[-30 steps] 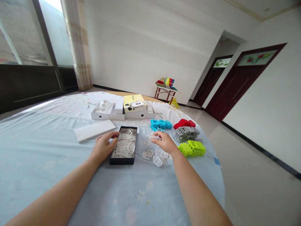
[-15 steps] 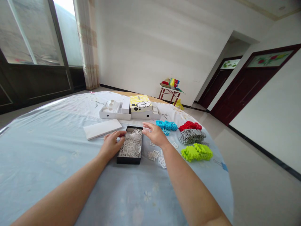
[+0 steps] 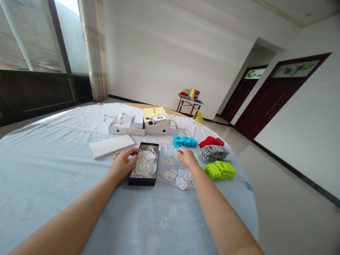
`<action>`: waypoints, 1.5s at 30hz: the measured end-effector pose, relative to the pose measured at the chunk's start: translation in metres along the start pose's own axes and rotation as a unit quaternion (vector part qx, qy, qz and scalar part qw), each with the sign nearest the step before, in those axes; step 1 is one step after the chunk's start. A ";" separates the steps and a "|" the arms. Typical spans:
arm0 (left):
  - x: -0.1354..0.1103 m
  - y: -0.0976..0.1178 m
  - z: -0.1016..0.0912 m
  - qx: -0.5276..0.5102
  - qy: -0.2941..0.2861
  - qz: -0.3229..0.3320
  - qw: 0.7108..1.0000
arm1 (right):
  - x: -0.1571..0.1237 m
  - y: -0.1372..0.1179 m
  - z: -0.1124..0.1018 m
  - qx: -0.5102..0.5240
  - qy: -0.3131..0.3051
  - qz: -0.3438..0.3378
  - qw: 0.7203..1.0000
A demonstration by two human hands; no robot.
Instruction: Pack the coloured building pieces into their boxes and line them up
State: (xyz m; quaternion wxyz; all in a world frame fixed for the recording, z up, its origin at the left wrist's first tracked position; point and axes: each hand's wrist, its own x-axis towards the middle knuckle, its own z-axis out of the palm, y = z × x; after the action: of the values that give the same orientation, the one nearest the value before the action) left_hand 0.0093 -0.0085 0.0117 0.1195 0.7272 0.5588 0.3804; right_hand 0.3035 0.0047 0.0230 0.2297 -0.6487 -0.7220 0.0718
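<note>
My left hand [image 3: 123,163] is at the left rim of a black open box [image 3: 142,181], its fingers and thumb curled against that side. White plastic window-frame pieces [image 3: 145,164] fill the box in a loose heap. To the right of the box, my right hand [image 3: 188,158] is low over the table, fingertips pinched together at a small white window-frame piece [image 3: 176,157], partly covered by them. Another single piece [image 3: 169,161] lies between that hand and the box. More loose white pieces [image 3: 183,183] are scattered nearer me, beside my right wrist.
Blue [image 3: 185,142], red [image 3: 211,141], grey [image 3: 214,153] and lime-green [image 3: 220,170] bundles of plastic pieces lie on the right. A white lid [image 3: 112,146] rests left of the box. White trays [image 3: 118,130] and a yellow cartoon box [image 3: 156,117] stand behind on the clothed table [image 3: 119,219].
My right hand has gone from above the box's right edge, where it held a white piece, out to the loose pieces on the right. My left hand stays at the box.
</note>
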 end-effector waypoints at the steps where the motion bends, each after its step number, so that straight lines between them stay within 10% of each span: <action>1: 0.000 0.000 0.000 -0.001 -0.001 0.000 1.000 | -0.001 0.001 0.001 -0.020 -0.002 -0.003 1.000; 25: 0.000 0.002 -0.002 -0.005 -0.007 -0.005 1.000 | -0.005 0.001 0.006 -0.111 -0.017 0.001 0.994; 34: 0.001 -0.001 0.000 -0.002 -0.003 -0.003 1.000 | -0.001 -0.040 -0.016 0.187 0.108 -0.051 0.975; 38: 0.001 -0.001 0.000 0.000 -0.005 -0.003 1.000 | -0.006 -0.077 -0.019 0.270 0.052 -0.124 0.953; 45: 0.001 0.000 -0.002 -0.001 -0.015 -0.013 1.000 | -0.017 -0.041 -0.033 0.094 0.055 -0.061 0.992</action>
State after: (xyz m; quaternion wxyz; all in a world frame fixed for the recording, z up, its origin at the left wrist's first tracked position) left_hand 0.0077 -0.0083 0.0134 0.1333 0.7258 0.5658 0.3680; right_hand 0.2809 -0.0245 0.0647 0.3325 -0.5820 -0.7367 0.0894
